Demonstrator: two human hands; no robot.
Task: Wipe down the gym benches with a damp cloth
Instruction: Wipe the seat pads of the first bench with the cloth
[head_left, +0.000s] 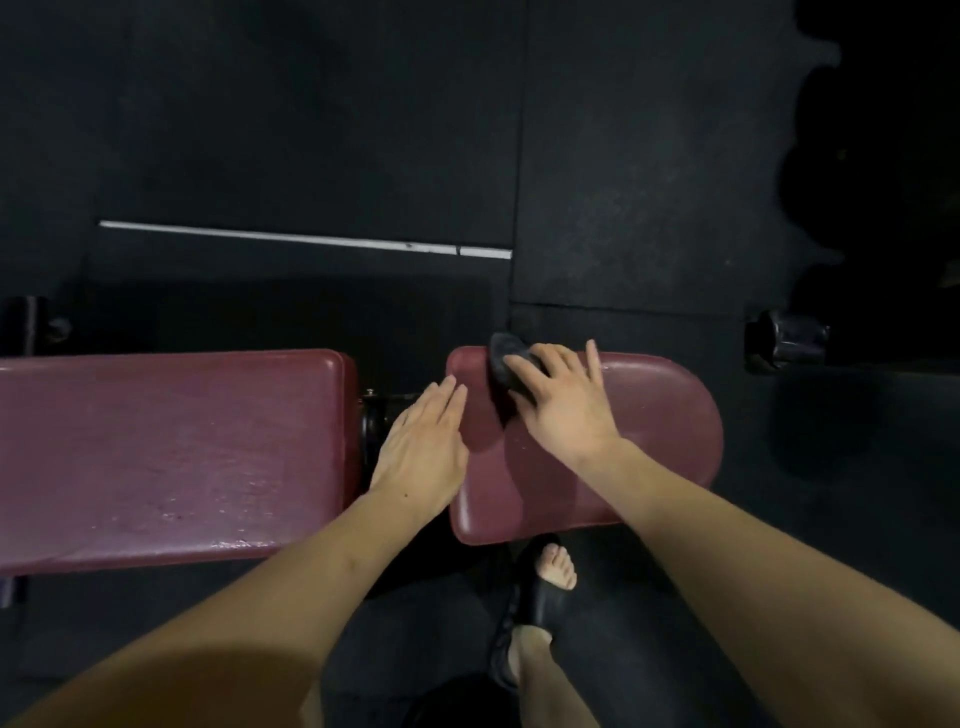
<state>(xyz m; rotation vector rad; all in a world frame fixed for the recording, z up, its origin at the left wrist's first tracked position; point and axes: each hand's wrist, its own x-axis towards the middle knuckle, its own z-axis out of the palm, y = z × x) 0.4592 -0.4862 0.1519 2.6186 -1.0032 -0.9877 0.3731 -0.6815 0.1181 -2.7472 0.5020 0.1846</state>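
Dark rubber gym flooring (597, 156) lies under a maroon bench whose long back pad (166, 452) sits left of the shorter seat pad (654, 431). The wiping of the seat pad looks to be in hand: the right hand (563, 402) presses a dark cloth (506, 364) flat under spread fingers at the pad's far left corner, while the left hand (423, 441) rests open, fingers straight, on the pad's near-left edge just beside it. Next the cloth likely needs drawing across the remaining surface with even pressure
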